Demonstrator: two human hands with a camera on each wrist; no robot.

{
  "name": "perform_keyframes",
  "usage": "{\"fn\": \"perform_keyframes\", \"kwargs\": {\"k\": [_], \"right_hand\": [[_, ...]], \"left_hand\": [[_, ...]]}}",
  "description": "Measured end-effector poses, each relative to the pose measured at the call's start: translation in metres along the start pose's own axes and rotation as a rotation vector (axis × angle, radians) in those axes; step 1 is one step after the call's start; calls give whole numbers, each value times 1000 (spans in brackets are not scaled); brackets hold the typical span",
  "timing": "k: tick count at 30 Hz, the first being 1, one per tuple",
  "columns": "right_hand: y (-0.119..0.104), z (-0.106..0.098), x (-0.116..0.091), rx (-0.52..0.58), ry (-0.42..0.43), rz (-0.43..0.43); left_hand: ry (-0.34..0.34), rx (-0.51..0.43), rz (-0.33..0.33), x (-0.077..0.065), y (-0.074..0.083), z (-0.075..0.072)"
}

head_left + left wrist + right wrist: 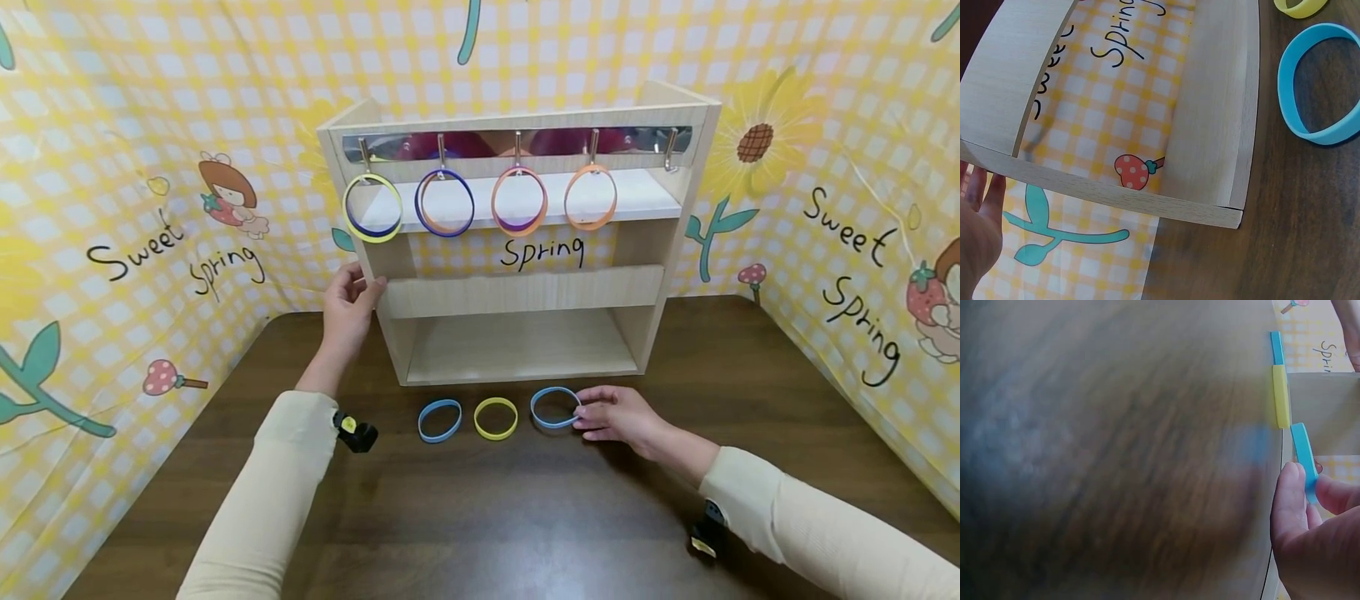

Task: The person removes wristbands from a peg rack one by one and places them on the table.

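Note:
My left hand (351,300) grips the left side panel of a pale wooden shelf (525,292), thumb at its front edge. In the left wrist view, fingers (992,197) lie against the panel's outer face. With thumb and fingers, my right hand (618,419) pinches the right side of a blue silicone wristband (553,423), low over the brown table. The right wrist view shows this blue band edge-on between thumb and fingertips. To its left are a yellow wristband (496,437) and a second blue wristband (440,437) on the table.
A metal strip with several hooks (517,150) runs across the shelf's top. Yellow, dark blue and orange bands (372,237) hang from them; the rightmost hook (671,150) is bare. A yellow checked cloth (187,100) surrounds the brown table (480,517).

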State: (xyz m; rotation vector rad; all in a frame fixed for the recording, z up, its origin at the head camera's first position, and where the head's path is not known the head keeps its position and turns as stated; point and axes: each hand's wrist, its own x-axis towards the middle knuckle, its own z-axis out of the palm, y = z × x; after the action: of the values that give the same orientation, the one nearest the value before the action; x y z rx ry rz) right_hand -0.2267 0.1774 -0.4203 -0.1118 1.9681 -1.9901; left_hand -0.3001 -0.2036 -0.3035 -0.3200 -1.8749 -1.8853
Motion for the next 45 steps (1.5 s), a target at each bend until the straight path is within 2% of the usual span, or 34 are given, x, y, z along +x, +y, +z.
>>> {"fn": "perform_keyframes", "kwargs": {"k": [11, 21, 28, 36, 45], "right_hand": [[2, 0, 2, -33, -9, 22], [2, 3, 5, -60, -16, 30], [3, 5, 7, -102, 14, 26], [1, 10, 7, -152, 49, 9], [0, 14, 6, -175, 78, 31]], "left_hand": [[-2, 28, 13, 0, 1, -1], [-12, 17, 13, 2, 1, 0], [-17, 28, 4, 3, 2, 0], [-14, -10, 16, 4, 1, -1], [-19, 2, 19, 2, 0, -2]]}}
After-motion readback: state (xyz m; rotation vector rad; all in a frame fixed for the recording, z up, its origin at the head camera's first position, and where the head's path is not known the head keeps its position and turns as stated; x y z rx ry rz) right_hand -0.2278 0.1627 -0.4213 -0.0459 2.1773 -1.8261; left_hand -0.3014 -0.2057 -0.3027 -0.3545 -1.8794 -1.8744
